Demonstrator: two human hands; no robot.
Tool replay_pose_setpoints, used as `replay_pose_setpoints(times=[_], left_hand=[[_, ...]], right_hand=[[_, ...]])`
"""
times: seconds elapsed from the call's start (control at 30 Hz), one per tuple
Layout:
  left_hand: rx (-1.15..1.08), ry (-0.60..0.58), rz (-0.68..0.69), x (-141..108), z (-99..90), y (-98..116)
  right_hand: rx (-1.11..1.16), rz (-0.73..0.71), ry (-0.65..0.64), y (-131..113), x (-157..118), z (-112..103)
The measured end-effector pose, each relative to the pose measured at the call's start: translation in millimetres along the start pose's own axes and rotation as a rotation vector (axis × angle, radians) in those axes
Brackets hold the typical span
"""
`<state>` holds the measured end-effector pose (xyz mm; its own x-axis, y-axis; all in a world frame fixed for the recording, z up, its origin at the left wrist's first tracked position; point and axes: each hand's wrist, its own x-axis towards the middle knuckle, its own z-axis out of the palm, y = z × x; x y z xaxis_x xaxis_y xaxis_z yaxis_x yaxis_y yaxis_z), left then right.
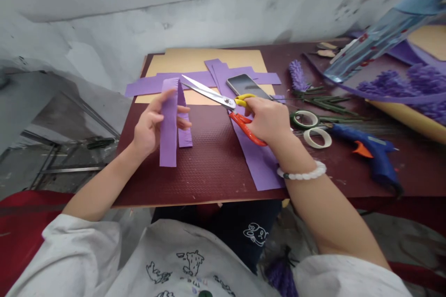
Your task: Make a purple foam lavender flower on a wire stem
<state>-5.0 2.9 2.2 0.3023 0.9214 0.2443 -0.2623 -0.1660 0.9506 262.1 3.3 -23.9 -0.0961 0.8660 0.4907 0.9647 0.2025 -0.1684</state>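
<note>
Draped over the fingers of my left hand [150, 123] is a purple paper strip [169, 125], folded so both ends hang down. Small cuts fringe one edge of the strip near its top and on the back end. My right hand [270, 118] grips scissors [209, 93] by their red and yellow handles. The blades are parted and point left, with the tips close to the fringed edge; I cannot tell if they touch it. Several more purple strips [142, 87] lie behind on a tan board [240, 55], and a wide purple sheet [261, 169] lies under my right wrist.
A phone [245, 86] rests on the strips. To the right are a purple flower spike [297, 74], green stems [327, 102], tape rolls [317, 138], a blue glue gun [378, 148] and a clear blue bottle [376, 46]. A wall stands behind the dark red table [209, 171].
</note>
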Motion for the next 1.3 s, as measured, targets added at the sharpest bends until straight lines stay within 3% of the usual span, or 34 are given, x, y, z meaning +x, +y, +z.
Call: replay_pose_setpoints(times=[0.1, 0.23, 0.33, 0.47, 0.57, 0.7, 0.9, 1.07, 1.23, 1.3], left_hand=[[-0.086, -0.141, -0.060, -0.4, -0.4, 3.0], [-0.034, -0.221, -0.133, -3.9, 0.7, 1.1], [0.212, -0.241, -0.162, -7.3, 0.7, -3.9], [0.736, -0.098, -0.014, -10.8, 2.5, -1.8], [0.903, -0.109, -0.017, -11.5, 4.4, 4.3], [0.863, -0.181, -0.128, -8.7, 1.9, 2.8], [0.757, 0.046, 0.113, 0.0, -5.5, -8.4], [0.676, 0.123, 0.045, 1.6, -5.4, -7.7], [0.491, 0.044, 0.100, 1.7, -10.0, -9.8], [0.394, -0.018, 0.056, 1.5, -11.6, -11.5]], right_hand=[[0.011, -0.004, 0.003, -1.9, -0.5, 0.6], [0.020, 0.011, 0.017, -2.6, -0.1, 0.6], [0.028, 0.031, 0.023, -1.1, 1.1, 0.9], [0.037, 0.050, 0.007, 0.4, 2.1, 1.1], [0.015, 0.064, -0.010, 0.8, 1.9, 1.6], [0.012, 0.060, -0.001, 1.1, 1.6, 2.9], [0.003, 0.067, -0.010, 0.6, 1.8, 2.9], [0.083, 0.017, -0.011, 1.7, 1.4, 4.2], [0.215, -0.190, -0.041, -3.1, 1.0, 6.4], [0.244, -0.253, -0.064, -7.1, 0.7, 6.0]])
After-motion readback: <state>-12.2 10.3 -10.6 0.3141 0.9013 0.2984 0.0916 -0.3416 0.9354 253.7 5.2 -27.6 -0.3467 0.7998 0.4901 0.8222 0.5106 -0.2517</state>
